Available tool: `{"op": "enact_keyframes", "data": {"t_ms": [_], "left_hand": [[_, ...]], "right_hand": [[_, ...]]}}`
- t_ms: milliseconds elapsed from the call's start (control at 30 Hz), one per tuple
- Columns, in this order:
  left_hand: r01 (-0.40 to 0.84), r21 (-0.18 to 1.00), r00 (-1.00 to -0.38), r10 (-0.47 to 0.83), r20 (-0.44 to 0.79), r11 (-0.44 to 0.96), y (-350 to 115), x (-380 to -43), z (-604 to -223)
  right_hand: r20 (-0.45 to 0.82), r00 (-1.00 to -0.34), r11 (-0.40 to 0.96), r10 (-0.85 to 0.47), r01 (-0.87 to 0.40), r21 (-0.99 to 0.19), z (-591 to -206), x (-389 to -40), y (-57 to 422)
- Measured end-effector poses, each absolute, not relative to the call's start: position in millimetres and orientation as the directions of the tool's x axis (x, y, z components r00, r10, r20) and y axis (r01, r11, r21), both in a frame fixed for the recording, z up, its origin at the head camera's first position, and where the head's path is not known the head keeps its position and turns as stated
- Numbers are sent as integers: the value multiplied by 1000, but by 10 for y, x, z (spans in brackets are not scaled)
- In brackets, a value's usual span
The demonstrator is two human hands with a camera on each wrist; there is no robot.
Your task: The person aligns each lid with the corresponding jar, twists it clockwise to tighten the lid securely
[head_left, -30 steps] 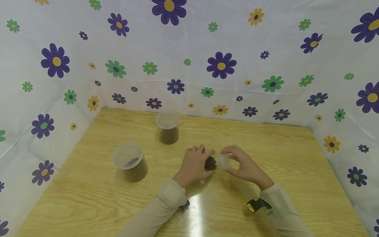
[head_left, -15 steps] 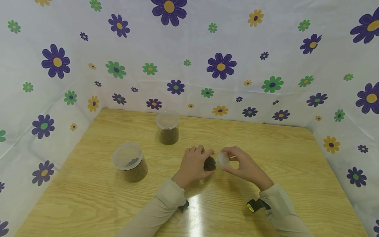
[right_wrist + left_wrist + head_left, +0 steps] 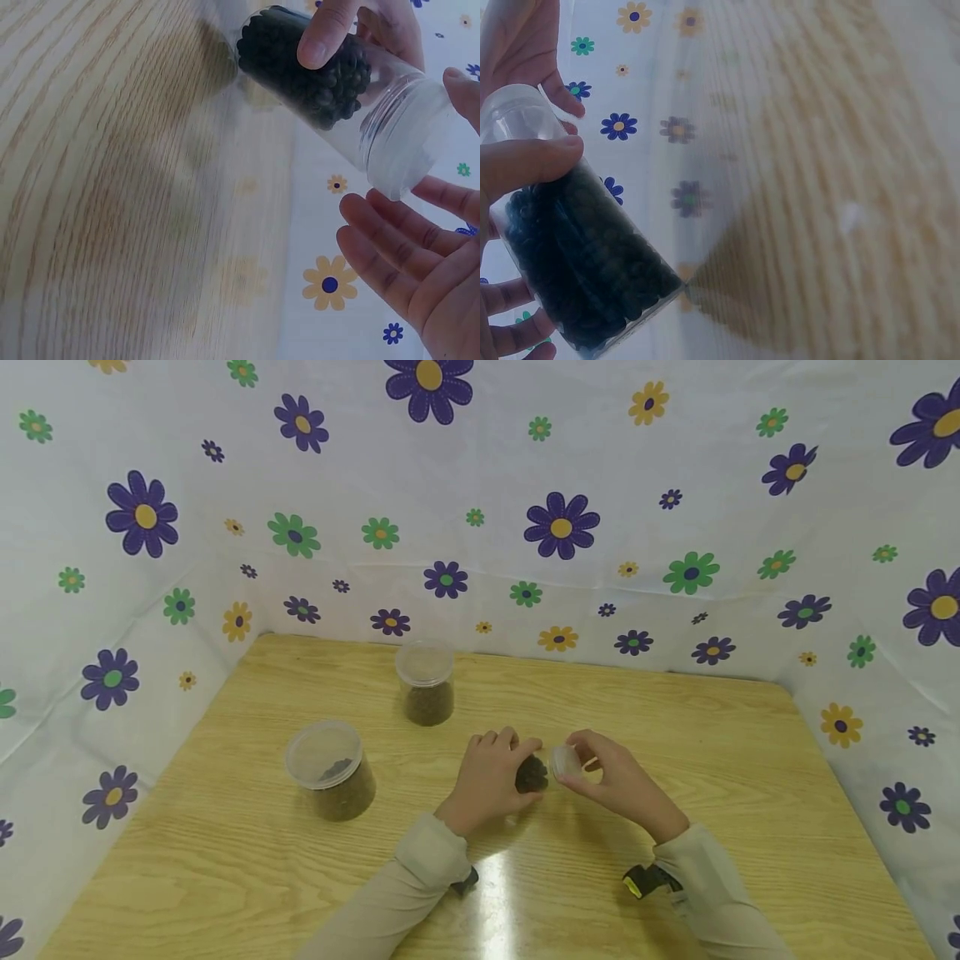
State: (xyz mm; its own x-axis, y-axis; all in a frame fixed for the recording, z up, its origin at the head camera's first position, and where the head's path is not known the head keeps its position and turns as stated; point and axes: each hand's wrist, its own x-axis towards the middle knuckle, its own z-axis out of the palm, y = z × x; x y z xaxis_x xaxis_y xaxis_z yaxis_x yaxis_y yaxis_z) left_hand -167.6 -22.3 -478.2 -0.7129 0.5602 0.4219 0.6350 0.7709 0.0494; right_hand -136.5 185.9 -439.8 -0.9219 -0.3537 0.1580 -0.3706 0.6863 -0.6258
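My left hand (image 3: 491, 777) grips a small clear jar (image 3: 600, 247), its thumb across the side. Dark, round, bean-like pieces (image 3: 289, 60) fill the lower part of the jar. In both wrist views the jar leans over, its top toward my right hand (image 3: 618, 781). A translucent whitish lid (image 3: 409, 142) sits at the jar's mouth. My right thumb and fingers hold the lid by its edge, with the other fingers (image 3: 390, 262) spread below it in the right wrist view. My left palm hides part of the jar in the head view.
Two larger clear jars with pale lids and brown contents stand on the wooden table (image 3: 225, 877): one at the left (image 3: 341, 793), one farther back (image 3: 427, 702). A white flower-printed cloth (image 3: 480, 460) surrounds the table's back and sides.
The lid has come slightly left, closer against the jar, and my right fingers and thumb have shifted their hold around it. The left hand has barely moved.
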Motion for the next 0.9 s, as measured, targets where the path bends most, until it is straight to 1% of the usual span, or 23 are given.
{"op": "enact_keyframes", "data": {"t_ms": [267,500,633,800,900], "left_hand": [[641,42,-702,562,438,767,-223,-1673,-4785],[641,45,-702,561,438,766,-222,-1681,-4788],[635,50,-710,558,429,771,-223,-1683,-4781],[629,54,-723,557,409,776,-228,-1679,-4765],[627,57,-726,557,404,777,-232,-1683,-4771]], "right_hand": [[79,-954,744,-289,-276,-609,-4411,-1370,1811],[36,-959,764,-281,-246,-597,-4388,-1377,1782],[45,-952,738,-303,-264,-620,-4330,-1367,1796],[96,-926,688,-364,-337,-643,-4278,-1344,1830],[134,-913,680,-386,-380,-627,-4275,-1332,1842]]}}
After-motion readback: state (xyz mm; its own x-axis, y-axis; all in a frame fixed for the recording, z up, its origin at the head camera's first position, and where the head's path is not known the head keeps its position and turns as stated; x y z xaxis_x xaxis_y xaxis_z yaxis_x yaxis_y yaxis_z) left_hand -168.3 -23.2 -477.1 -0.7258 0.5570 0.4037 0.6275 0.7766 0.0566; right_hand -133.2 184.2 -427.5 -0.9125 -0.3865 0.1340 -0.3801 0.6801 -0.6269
